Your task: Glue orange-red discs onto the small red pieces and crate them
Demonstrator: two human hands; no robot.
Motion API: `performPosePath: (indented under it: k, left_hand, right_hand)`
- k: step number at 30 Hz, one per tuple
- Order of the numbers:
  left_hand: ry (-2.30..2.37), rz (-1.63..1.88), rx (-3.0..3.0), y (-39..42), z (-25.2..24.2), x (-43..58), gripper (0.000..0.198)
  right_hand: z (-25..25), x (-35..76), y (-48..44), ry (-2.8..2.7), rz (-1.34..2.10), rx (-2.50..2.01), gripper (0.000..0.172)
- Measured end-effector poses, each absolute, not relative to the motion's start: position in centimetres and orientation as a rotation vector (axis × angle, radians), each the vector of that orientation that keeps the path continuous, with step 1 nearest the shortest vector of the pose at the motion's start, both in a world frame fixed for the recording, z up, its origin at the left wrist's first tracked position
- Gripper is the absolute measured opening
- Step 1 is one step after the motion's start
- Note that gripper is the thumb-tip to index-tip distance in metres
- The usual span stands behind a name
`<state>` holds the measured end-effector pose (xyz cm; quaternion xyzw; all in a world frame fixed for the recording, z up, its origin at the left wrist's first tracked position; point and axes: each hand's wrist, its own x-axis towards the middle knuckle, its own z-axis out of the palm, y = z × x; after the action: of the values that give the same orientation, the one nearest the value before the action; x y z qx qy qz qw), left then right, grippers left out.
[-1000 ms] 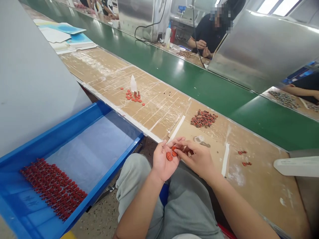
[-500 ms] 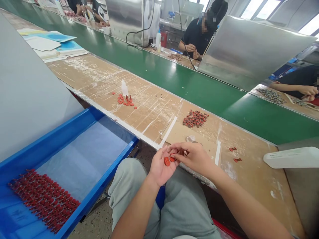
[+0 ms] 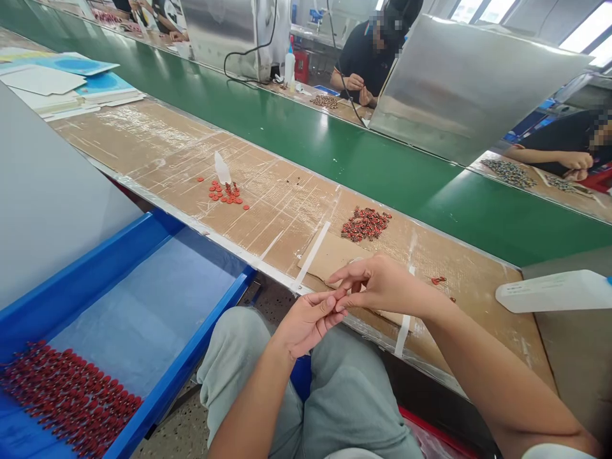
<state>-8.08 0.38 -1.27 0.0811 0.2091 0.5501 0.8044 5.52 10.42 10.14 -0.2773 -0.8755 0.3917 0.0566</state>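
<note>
Above my lap, my left hand (image 3: 306,322) is palm up with its thumb and fingers closed together. The red discs that lay in its palm are now hidden by the fingers; only a trace of red shows at the fingertips. My right hand (image 3: 373,287) touches the left fingertips from the right, its thumb and fingers bent in a pinch. What it pinches is too small and covered to make out. Loose red discs (image 3: 222,193) lie on the bench to the left, beside a small white pointed bottle (image 3: 221,169). A heap of small red-and-dark parts (image 3: 366,223) lies beyond my hands.
A blue tray (image 3: 191,357) at lower left holds rows of red pieces (image 3: 71,398). A green conveyor belt (image 3: 287,143) runs behind the bench (image 3: 157,166). A white bottle (image 3: 549,292) lies at right, near a small red piece (image 3: 438,280). Co-workers sit across the belt.
My left fingers have closed over the red discs in the palm. My right hand has turned, its wrist raised, with its fingertips at the left fingertips. The view has shifted slightly.
</note>
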Motion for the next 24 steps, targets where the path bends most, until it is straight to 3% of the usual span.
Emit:
performPosePath:
  k: [5,10,14,24]
  left_hand:
    - [0.43,1.262,0.073,0.7,-1.4,-8.5,0.02]
    - [0.442,1.33,-0.07,1.1,-1.1,-8.7,0.015]
    - [0.455,1.354,-0.112,1.2,-0.7,-8.6,0.012]
    - [0.493,1.414,-0.208,1.8,-1.7,-8.9,0.014]
  right_hand:
    - [8.7,6.1,10.3,-2.525,0.938,-0.848,0.021]
    - [7.4,7.9,14.3,-2.081,0.567,-1.24,0.032]
    - [4.6,9.7,20.2,-2.181,0.287,-1.523,0.03]
    - [0.1,11.5,25.2,-2.372,0.232,-1.579,0.021]
